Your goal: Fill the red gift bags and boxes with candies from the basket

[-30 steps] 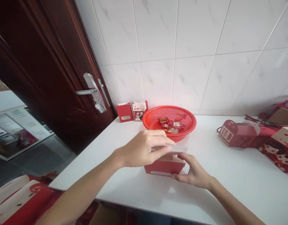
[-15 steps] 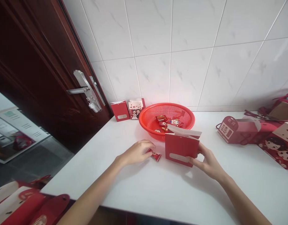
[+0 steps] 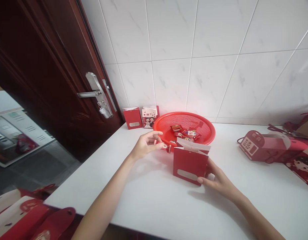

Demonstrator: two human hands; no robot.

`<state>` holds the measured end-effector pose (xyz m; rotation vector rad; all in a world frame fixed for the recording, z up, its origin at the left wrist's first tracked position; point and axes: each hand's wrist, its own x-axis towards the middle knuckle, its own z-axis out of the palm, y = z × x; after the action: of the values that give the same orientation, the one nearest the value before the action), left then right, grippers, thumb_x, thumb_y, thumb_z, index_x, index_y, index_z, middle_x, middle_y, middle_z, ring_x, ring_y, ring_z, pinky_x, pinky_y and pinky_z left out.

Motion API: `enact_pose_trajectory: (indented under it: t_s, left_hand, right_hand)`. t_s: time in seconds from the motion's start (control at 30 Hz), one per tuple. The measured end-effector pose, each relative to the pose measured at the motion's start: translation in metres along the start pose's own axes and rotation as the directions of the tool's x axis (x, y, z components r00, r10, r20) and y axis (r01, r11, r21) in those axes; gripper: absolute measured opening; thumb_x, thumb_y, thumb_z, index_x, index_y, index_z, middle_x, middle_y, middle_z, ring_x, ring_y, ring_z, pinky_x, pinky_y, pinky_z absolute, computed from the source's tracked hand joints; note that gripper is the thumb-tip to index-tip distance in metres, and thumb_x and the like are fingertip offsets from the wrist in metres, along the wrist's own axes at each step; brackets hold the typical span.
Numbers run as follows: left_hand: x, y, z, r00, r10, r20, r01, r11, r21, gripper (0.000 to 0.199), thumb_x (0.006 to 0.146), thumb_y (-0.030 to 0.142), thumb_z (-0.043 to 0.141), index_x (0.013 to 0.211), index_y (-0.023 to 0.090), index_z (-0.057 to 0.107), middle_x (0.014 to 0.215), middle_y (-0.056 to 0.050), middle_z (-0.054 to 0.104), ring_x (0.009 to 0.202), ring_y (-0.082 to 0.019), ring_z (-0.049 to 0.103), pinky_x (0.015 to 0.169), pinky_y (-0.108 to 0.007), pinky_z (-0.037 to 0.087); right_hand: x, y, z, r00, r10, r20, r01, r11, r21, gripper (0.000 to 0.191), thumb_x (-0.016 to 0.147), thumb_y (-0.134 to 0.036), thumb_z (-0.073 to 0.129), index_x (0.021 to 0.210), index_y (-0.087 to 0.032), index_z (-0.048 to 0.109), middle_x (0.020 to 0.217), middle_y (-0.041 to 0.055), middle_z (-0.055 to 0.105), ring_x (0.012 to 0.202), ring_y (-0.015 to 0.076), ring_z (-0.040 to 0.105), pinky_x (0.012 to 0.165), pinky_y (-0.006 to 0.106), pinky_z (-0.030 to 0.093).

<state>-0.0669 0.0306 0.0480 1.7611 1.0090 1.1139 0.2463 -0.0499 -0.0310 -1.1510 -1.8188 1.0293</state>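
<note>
Half curled above the tabletop (image 3: 154, 206), the left hand (image 3: 142, 146) pinches a small red packet (image 3: 165, 146) just left of the red box (image 3: 189, 164), near the red basket (image 3: 212, 130). The right hand (image 3: 216, 178) wraps the box's lower right edge; whether the box touches down is unclear.

We see a red basket (image 3: 205, 128) on the white table (image 3: 143, 200), and several wrapped sweets (image 3: 193, 134) lie inside it. At the left front of the basket, our left hand (image 3: 143, 145) pinches a small red packet (image 3: 165, 146). Directly before the basket, our right hand (image 3: 220, 181) grips a red paper box (image 3: 189, 164), open at the top. Just left of the basket, a small red box (image 3: 132, 117) and a printed box (image 3: 149, 118) stand near the tiled wall (image 3: 214, 83). Well to its right, we see a red carton (image 3: 266, 146) with a rounded end.
</note>
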Motion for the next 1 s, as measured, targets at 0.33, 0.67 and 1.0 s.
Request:
enact_pose_trajectory:
  t_s: [0.33, 0.67, 1.0]
  left_hand:
    - [-0.018, -0.004, 0.002, 0.967, -0.008, -0.255, -0.089, 0.926, -0.366, 0.035, 0.066, 0.029, 0.091, 0.093, 0.017, 0.072, 0.081, 0.000, 0.067, 0.080, -0.019, 0.071, 0.077, -0.033, 0.059]
    - [-0.053, 0.022, 0.062, 0.983, 0.141, -0.115, -0.179, 0.865, -0.469, 0.011, 0.081, 0.021, 0.084, 0.083, 0.020, 0.073, 0.083, -0.001, 0.066, 0.083, -0.017, 0.072, 0.069, -0.027, 0.065]
    - [-0.068, 0.010, 0.085, 0.992, 0.061, 0.113, 0.019, 0.801, -0.598, 0.010, 0.086, 0.020, 0.079, 0.095, 0.022, 0.075, 0.097, -0.005, 0.063, 0.081, -0.019, 0.071, 0.057, -0.027, 0.065]
  right_hand:
    - [-0.020, -0.027, 0.000, 0.531, -0.602, -0.596, 0.382, 0.798, -0.466, 0.027, 0.094, -0.017, 0.064, 0.119, -0.025, 0.062, 0.105, 0.0100, 0.068, 0.076, 0.0220, 0.066, 0.082, 0.045, 0.054]
    - [0.003, -0.075, 0.063, 0.950, -0.286, -0.128, 0.307, 0.933, 0.189, 0.022, 0.102, -0.041, 0.056, 0.100, -0.020, 0.060, 0.086, 0.0036, 0.070, 0.063, 0.0119, 0.060, 0.062, 0.025, 0.054]
    - [-0.004, -0.065, 0.057, 0.961, -0.089, -0.262, 0.182, 0.918, 0.354, 0.040, 0.104, -0.050, 0.052, 0.076, -0.020, 0.055, 0.060, -0.0014, 0.056, 0.056, 0.0131, 0.056, 0.054, 0.024, 0.047]
